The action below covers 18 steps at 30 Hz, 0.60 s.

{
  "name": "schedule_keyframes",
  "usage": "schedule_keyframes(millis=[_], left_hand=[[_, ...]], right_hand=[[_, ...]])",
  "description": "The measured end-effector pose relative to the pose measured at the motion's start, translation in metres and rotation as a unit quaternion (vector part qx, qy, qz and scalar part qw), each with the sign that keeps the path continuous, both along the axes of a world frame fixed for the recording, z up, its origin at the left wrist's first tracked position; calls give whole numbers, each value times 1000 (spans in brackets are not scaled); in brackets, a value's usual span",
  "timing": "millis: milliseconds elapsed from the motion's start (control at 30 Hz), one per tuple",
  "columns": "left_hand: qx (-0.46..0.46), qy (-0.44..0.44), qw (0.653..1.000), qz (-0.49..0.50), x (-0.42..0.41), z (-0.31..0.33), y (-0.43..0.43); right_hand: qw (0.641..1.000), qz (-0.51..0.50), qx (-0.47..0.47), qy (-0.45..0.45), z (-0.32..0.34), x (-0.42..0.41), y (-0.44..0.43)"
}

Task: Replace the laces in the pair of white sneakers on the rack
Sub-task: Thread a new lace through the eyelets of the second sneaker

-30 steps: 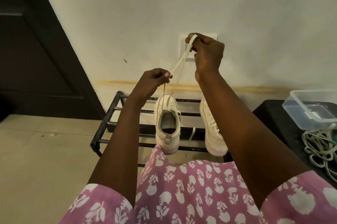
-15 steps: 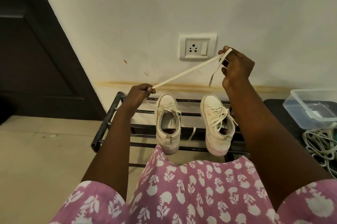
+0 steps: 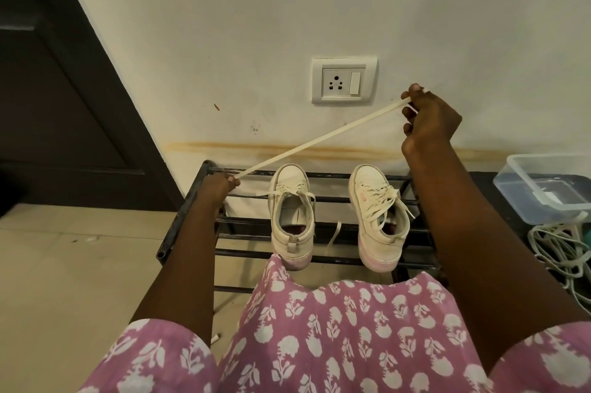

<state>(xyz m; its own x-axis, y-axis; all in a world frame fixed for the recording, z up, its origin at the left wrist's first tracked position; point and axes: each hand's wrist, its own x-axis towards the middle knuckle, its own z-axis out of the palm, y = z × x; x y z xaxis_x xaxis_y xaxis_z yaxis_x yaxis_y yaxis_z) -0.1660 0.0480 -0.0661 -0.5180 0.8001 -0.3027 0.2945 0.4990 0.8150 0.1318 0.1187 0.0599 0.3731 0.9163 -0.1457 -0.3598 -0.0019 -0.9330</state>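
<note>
From the head camera, a white lace (image 3: 319, 139) was stretched taut and slanting in front of the wall, well above the shoes. The left hand (image 3: 220, 185) pinched its lower end between thumb and fingertip just over the rack's back left corner, and the right hand (image 3: 430, 119) gripped the upper end with curled fingers just below and to the right of a wall socket (image 3: 343, 80). The two white sneakers stood side by side, toes toward the wall, on the top bars of the black metal rack (image 3: 179, 219). The left sneaker (image 3: 291, 216) gaped open with only a few strands of lace crossing near its toe; the right sneaker (image 3: 379, 216) was laced, its ends lying loose over the opening. A short strip of lace (image 3: 334, 234) hung between the two shoes. A pink floral dress (image 3: 335, 328) filled the lower foreground. To the right, a clear plastic container (image 3: 543, 187) sat on a dark surface beside a tangle of white cables (image 3: 556, 248). A dark door (image 3: 48, 88) stood at the left.
</note>
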Motion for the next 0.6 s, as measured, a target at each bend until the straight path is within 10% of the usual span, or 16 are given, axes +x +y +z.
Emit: schedule_keyframes(millis=[267,600], left_hand=[[-93,75,993,-22,7,2,-4],[261,-181,929,-189,70,75,1]], right_hand=[[998,41,21,-45,-1,-8,-6],[951,245,94,-163,-11,-78,-30]])
